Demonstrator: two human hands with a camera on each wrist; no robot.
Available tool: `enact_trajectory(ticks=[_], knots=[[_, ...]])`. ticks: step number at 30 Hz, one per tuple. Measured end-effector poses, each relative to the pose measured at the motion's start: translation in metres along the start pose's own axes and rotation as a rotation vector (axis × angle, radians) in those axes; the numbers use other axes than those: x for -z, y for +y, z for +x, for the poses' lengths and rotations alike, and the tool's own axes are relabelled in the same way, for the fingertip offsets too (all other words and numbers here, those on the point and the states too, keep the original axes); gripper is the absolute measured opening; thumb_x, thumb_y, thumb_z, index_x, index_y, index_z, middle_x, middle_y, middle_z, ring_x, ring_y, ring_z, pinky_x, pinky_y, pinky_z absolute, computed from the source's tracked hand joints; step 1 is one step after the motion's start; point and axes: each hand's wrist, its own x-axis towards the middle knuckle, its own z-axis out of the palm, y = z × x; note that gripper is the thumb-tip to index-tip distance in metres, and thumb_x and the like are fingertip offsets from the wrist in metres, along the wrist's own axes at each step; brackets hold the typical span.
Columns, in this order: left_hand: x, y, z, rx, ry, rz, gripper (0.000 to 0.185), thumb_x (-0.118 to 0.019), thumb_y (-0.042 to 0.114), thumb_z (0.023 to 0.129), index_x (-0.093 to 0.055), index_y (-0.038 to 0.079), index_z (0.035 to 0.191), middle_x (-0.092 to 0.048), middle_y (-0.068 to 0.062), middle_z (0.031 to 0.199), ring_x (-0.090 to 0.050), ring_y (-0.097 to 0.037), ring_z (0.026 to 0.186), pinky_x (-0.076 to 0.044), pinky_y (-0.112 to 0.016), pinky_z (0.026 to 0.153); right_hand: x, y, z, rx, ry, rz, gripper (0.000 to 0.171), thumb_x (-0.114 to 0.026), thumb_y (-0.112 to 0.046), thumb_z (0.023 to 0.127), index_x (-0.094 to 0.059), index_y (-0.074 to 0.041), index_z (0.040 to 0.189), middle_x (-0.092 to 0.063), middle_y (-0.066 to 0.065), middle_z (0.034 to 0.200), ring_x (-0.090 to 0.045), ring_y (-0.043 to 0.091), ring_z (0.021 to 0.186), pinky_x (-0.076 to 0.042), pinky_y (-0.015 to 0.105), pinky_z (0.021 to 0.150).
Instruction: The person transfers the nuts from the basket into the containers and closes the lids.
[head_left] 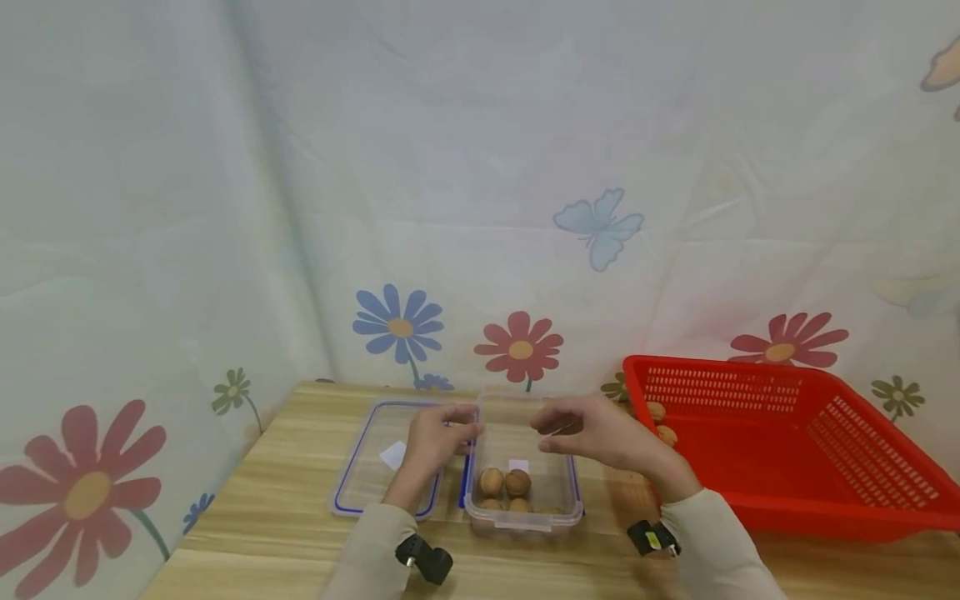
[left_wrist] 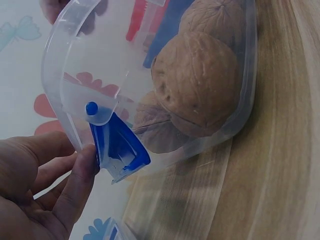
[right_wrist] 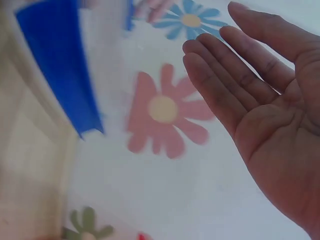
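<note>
A clear plastic box [head_left: 525, 521] stands on the table with several walnuts [head_left: 517, 482] at its near end. In the left wrist view, walnuts [left_wrist: 200, 80] show through its wall, and a blue latch [left_wrist: 117, 145] hangs from the rim. My left hand [head_left: 437, 437] pinches the box's left side, fingertips right at the rim and latch. Over the box's right side is my right hand [head_left: 592, 429], its palm [right_wrist: 280, 130] bare and fingers spread loosely with nothing in them. Left of the box lies its clear lid [head_left: 375, 479] with a blue seal, partly behind my left forearm.
A large red plastic basket [head_left: 787, 508] stands on the right, with walnuts [head_left: 663, 433] along its left side. A flowered cloth [head_left: 480, 208] hangs behind the wooden table [head_left: 247, 517]. A small white label [head_left: 519, 466] shows at the box.
</note>
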Motion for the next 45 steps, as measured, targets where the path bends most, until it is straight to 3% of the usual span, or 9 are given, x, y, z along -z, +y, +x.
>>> enact_trajectory(ticks=[9, 16, 19, 25, 27, 39, 45], knots=[[0.000, 0.000, 0.000, 0.008, 0.009, 0.022, 0.031, -0.081, 0.002, 0.092, -0.076, -0.005, 0.122, -0.076, -0.019, 0.109, -0.077, -0.026, 0.074, -0.067, -0.033, 0.065, 0.051, -0.022, -0.022, -0.005, 0.119, -0.074, 0.031, -0.082, -0.021, 0.097, -0.076, -0.011, 0.125, -0.076, 0.003, 0.119, -0.073, 0.019, 0.106, -0.062, 0.033, 0.096], [-0.001, 0.000, 0.000, 0.011, 0.009, 0.021, 0.032, -0.082, 0.001, 0.091, -0.076, -0.005, 0.122, -0.075, -0.020, 0.110, -0.077, -0.026, 0.072, -0.068, -0.035, 0.067, 0.083, -0.025, -0.035, -0.058, 0.160, -0.153, 0.032, -0.081, -0.020, 0.097, -0.074, -0.012, 0.127, -0.076, 0.002, 0.121, -0.073, 0.020, 0.108, -0.059, 0.020, 0.093], [-0.002, 0.000, 0.000, 0.010, 0.005, 0.017, 0.033, -0.081, 0.001, 0.092, -0.075, -0.006, 0.123, -0.075, -0.023, 0.112, -0.077, -0.026, 0.073, -0.068, -0.037, 0.068, 0.098, -0.019, -0.040, -0.078, 0.171, -0.187, 0.032, -0.080, -0.018, 0.097, -0.074, -0.011, 0.128, -0.076, 0.002, 0.120, -0.073, 0.021, 0.107, -0.058, 0.021, 0.093], [-0.001, 0.000, 0.000, 0.002, 0.010, 0.017, 0.032, -0.081, 0.000, 0.092, -0.075, -0.006, 0.122, -0.075, -0.022, 0.111, -0.077, -0.027, 0.074, -0.068, -0.040, 0.070, 0.121, -0.004, -0.047, -0.170, 0.187, -0.222, 0.039, -0.078, -0.026, 0.099, -0.071, -0.010, 0.134, -0.075, 0.007, 0.125, -0.070, 0.027, 0.112, -0.061, 0.050, 0.099], [-0.001, 0.000, 0.000, 0.000, 0.011, 0.018, 0.032, -0.081, 0.000, 0.092, -0.075, -0.006, 0.122, -0.075, -0.021, 0.110, -0.077, -0.027, 0.074, -0.068, -0.040, 0.070, 0.126, 0.004, -0.049, -0.187, 0.192, -0.223, 0.042, -0.078, -0.030, 0.099, -0.070, -0.009, 0.135, -0.074, 0.009, 0.127, -0.069, 0.029, 0.113, -0.061, 0.054, 0.098], [-0.002, 0.000, -0.001, 0.005, 0.010, 0.022, 0.032, -0.081, 0.001, 0.092, -0.075, -0.006, 0.123, -0.075, -0.021, 0.111, -0.077, -0.028, 0.076, -0.068, -0.041, 0.071, 0.142, 0.050, -0.060, -0.255, 0.174, -0.182, 0.052, -0.080, -0.034, 0.097, -0.067, -0.005, 0.138, -0.072, 0.014, 0.131, -0.068, 0.031, 0.114, -0.061, 0.056, 0.098], [-0.002, 0.001, -0.002, 0.001, 0.012, 0.030, 0.032, -0.081, 0.001, 0.092, -0.075, -0.005, 0.123, -0.076, -0.020, 0.109, -0.077, -0.028, 0.076, -0.068, -0.038, 0.070, 0.141, 0.070, -0.061, -0.356, 0.144, -0.109, 0.055, -0.082, -0.033, 0.096, -0.066, -0.004, 0.140, -0.069, 0.017, 0.134, -0.066, 0.036, 0.115, -0.065, 0.045, 0.092]])
